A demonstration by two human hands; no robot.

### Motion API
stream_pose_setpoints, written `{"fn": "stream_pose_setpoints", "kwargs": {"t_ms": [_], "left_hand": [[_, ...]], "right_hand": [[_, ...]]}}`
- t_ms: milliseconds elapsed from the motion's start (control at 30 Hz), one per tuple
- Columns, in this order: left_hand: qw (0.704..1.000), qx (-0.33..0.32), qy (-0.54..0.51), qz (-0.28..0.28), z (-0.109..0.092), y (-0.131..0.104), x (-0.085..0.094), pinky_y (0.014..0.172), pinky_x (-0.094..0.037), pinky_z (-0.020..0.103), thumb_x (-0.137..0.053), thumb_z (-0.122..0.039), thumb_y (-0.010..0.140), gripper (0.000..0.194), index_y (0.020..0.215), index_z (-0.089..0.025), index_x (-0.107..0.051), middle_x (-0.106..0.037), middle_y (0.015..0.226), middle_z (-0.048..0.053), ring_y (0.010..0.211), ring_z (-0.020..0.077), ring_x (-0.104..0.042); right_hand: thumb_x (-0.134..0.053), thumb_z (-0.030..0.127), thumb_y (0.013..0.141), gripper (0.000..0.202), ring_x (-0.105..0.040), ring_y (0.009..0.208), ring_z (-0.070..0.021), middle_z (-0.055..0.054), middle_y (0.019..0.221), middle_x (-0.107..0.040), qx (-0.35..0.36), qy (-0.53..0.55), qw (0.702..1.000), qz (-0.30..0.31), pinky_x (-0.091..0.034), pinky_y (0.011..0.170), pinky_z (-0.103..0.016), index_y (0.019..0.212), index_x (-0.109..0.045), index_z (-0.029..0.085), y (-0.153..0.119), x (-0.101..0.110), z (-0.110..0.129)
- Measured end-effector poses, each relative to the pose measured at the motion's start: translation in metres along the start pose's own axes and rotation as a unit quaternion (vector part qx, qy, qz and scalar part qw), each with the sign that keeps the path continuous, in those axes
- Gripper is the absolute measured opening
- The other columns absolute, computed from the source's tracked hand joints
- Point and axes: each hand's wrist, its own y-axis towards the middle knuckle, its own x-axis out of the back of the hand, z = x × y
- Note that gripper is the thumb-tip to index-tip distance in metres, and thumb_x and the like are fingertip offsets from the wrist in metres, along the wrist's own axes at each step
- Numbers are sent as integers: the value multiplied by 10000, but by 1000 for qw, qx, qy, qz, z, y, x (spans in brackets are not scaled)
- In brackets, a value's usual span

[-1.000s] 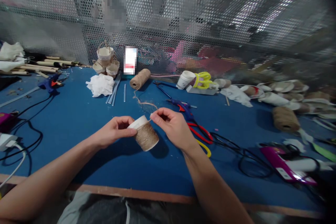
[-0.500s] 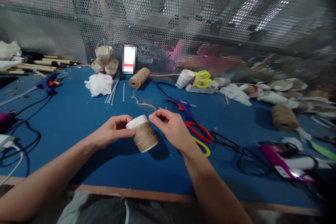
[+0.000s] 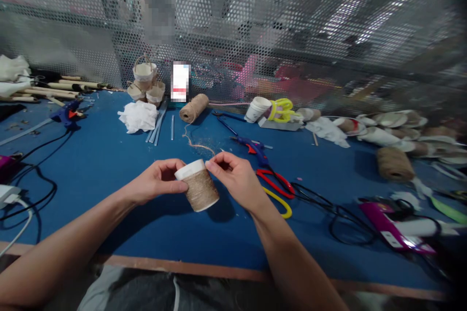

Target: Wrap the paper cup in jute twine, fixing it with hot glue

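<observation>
A white paper cup (image 3: 201, 188), wound with brown twine over most of its side, is tilted above the blue table. Its white rim band and bottom edge show bare. My left hand (image 3: 163, 181) grips the cup at the rim, thumb outside and fingers partly hidden behind it. Close to the cup's upper right edge, my right hand (image 3: 233, 175) pinches the twine (image 3: 200, 146) between thumb and fingers. That strand runs back across the table to a twine spool (image 3: 194, 108).
A blue glue gun (image 3: 255, 149) and red-and-yellow scissors (image 3: 275, 184) lie right of my hands. Behind are glue sticks (image 3: 156, 124), white cloth (image 3: 137, 116), small baskets (image 3: 145, 80) and a phone (image 3: 180, 81). At right are another twine spool (image 3: 394, 163) and a purple device (image 3: 394, 228) with black cables.
My right hand has shifted very slightly left along the cup's rim edge. The cup and my left hand have hardly moved.
</observation>
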Motion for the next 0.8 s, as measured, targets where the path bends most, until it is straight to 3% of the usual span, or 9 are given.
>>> {"fn": "stream_pose_setpoints", "kwargs": {"t_ms": [300,800], "left_hand": [[999,-34,27,8,-1,-1,3,671,-354,234,-663,-267,706,168,667,-126,-580,-549,748,10,700,111,-465],[998,-29,44,21,-7,-2,0,701,-374,237,-672,-279,704,211,627,-122,-554,-525,816,26,746,123,-472]], "right_hand": [[-575,329,748,156,-491,572,-111,12,627,-556,2,-2,1000,-3,-429,560,-244,700,-551,182,1,0,-7],[-581,323,740,150,-496,579,-112,18,626,-547,1,8,1000,-1,-427,566,-244,692,-548,184,0,-1,-5]]}}
